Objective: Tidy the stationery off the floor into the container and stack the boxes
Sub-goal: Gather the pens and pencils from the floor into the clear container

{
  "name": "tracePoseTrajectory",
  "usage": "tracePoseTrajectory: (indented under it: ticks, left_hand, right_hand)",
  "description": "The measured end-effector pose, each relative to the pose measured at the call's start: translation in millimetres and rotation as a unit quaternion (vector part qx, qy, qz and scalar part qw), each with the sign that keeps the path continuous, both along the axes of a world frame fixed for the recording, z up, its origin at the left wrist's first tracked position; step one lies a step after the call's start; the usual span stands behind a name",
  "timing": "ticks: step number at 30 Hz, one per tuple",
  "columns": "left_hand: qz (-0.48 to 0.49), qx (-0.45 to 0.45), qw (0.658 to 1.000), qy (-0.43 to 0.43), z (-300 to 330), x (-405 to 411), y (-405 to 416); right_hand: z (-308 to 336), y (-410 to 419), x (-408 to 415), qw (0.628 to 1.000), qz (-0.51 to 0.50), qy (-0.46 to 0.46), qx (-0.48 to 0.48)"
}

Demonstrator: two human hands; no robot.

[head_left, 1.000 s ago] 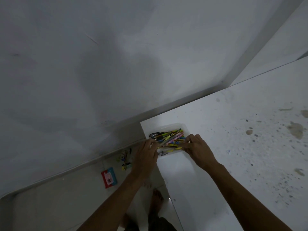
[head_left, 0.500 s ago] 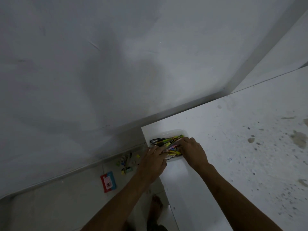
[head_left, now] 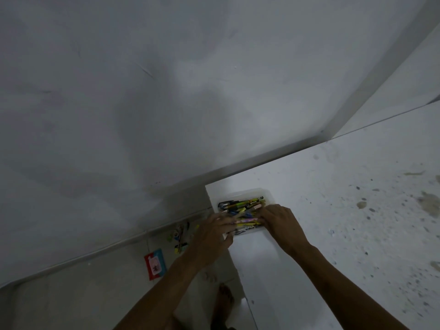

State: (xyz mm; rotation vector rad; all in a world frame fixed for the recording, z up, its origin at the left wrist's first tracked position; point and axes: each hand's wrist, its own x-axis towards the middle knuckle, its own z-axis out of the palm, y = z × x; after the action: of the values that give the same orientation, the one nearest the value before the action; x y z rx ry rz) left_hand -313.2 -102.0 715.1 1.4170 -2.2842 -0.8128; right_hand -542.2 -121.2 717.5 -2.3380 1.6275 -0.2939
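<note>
A clear plastic container sits at the near-left corner of a white speckled counter. It is full of pens and markers, mostly yellow, green and black. My left hand lies over the container's left end with its fingers stretched across the pens. My right hand lies over the right end, fingers reaching into the pile. On the floor below left lie several small stationery pieces and a red and blue box.
A grey wall rises behind the counter and floor. My bare foot stands on the tiled floor beside the counter's edge. The counter runs off to the right, spotted with dark stains.
Both hands have moved further over the pens, from the container's near rim onto the pile. The view has shifted slightly.
</note>
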Motion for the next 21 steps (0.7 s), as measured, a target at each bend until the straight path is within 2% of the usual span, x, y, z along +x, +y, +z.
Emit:
tracePoseTrajectory:
  ticks: [3, 6, 9, 13, 17, 21]
  left_hand:
    - [-0.029, -0.019, 0.998, -0.043, -2, 3, 3]
    - [-0.005, -0.039, 0.998, -0.049, -3, 3, 8]
    - [-0.004, -0.047, 0.997, -0.061, -4, 4, 11]
    - [-0.015, -0.037, 0.995, -0.088, -7, 5, 13]
    - [0.001, -0.070, 0.993, -0.100, -6, 2, 11]
    - [0.005, -0.056, 0.993, -0.108, -2, -1, 8]
  right_hand:
    - [0, 5, -5, 1.000, 0.002, 0.024, 0.002]
    - [-2, 7, 6, 0.999, -0.012, 0.043, 0.022]
    - [-3, 6, 19, 0.998, -0.044, 0.024, 0.030]
    - [-1, 7, 24, 0.999, -0.029, 0.026, 0.031]
    - [-3, -1, 18, 0.997, -0.066, -0.013, 0.031]
    - [-12, -13, 19, 0.996, -0.059, 0.032, 0.051]
